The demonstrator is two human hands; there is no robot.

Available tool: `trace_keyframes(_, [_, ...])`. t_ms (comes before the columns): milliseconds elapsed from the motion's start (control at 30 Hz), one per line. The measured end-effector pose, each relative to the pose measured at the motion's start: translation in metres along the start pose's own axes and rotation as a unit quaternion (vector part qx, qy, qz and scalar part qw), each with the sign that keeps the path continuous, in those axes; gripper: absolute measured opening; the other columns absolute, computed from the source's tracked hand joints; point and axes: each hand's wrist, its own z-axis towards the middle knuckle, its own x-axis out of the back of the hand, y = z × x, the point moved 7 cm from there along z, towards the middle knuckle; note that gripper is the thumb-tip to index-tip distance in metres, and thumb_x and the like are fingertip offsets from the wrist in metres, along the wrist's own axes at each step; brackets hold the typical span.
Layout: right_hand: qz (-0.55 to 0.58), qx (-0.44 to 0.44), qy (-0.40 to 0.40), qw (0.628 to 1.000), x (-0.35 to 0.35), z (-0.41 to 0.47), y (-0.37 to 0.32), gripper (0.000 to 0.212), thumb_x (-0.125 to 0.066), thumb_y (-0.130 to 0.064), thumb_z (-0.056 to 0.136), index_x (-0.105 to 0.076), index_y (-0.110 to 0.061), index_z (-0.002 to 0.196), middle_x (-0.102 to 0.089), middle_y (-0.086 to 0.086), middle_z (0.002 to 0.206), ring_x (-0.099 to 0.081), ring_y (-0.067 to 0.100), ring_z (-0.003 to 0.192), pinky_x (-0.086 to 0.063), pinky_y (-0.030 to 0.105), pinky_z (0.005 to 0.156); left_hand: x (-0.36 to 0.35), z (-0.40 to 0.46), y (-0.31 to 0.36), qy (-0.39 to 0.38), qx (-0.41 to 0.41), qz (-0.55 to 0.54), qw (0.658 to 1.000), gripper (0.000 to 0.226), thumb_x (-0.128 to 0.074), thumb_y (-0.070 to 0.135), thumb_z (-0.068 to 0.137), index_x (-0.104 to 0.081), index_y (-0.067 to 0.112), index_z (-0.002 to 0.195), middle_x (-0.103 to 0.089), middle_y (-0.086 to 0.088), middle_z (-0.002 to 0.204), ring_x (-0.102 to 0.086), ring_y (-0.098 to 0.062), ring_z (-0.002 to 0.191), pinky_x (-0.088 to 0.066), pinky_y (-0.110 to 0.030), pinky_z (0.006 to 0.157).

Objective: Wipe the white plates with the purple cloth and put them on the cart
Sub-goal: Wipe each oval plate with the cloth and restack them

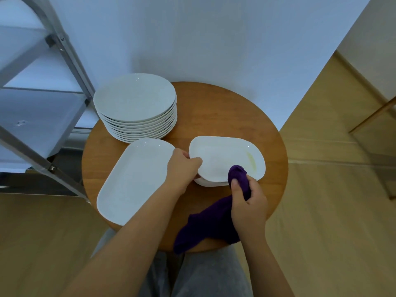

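Left hand (182, 170) grip clamps the rim of a rounded white plate (227, 159) at centre frame on the round tabletop (214, 108); right hand (249, 202) grip clutches purple cloth (210, 226) against it. Plate stack (135, 97) upper left, cart (42, 93) far left.

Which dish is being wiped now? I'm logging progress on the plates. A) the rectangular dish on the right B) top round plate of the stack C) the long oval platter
A: the right hand presses the purple cloth into the rectangular dish, whose rim the left hand grips.
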Motion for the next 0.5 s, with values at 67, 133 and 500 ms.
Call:
trace_keyframes(67, [0.017, -0.008, 0.005, 1.000, 0.004, 0.001, 0.000, 0.025, -0.056, -0.023, 0.093, -0.061, -0.012, 0.115, -0.065, 0.002, 0.099, -0.058, 0.015, 0.093, -0.043, 0.014, 0.071, -0.007, -0.003, -0.003, -0.024, 0.049, -0.094, 0.994, 0.038, -0.053, 0.001, 0.084, -0.043, 0.014, 0.118, -0.044, -0.003, 0.109, -0.047, -0.022, 0.100, -0.053, -0.032, 0.076])
trace_keyframes(133, [0.043, -0.018, 0.018, 0.999, 0.010, 0.002, -0.003, 0.018, -0.056, -0.022, 0.093, -0.062, -0.016, 0.109, -0.064, -0.003, 0.092, -0.057, 0.010, 0.089, -0.043, 0.017, 0.070, -0.014, -0.010, -0.002, -0.042, 0.085, -0.144, 0.985, 0.041, -0.048, 0.001, 0.087, -0.042, 0.013, 0.126, -0.042, -0.005, 0.118, -0.044, -0.028, 0.110, -0.054, -0.035, 0.078])
trace_keyframes(500, [0.213, -0.142, 0.100, 0.961, 0.061, 0.020, -0.010, 0.009, -0.053, -0.034, 0.093, -0.062, -0.035, 0.094, -0.067, -0.003, 0.098, -0.064, 0.022, 0.093, -0.054, 0.041, 0.081, -0.005, -0.031, -0.004, -0.034, 0.066, -0.220, 0.973, 0.041, -0.030, 0.046, 0.099, -0.048, 0.025, 0.129, -0.060, -0.002, 0.120, -0.058, -0.023, 0.104, -0.054, -0.037, 0.079])
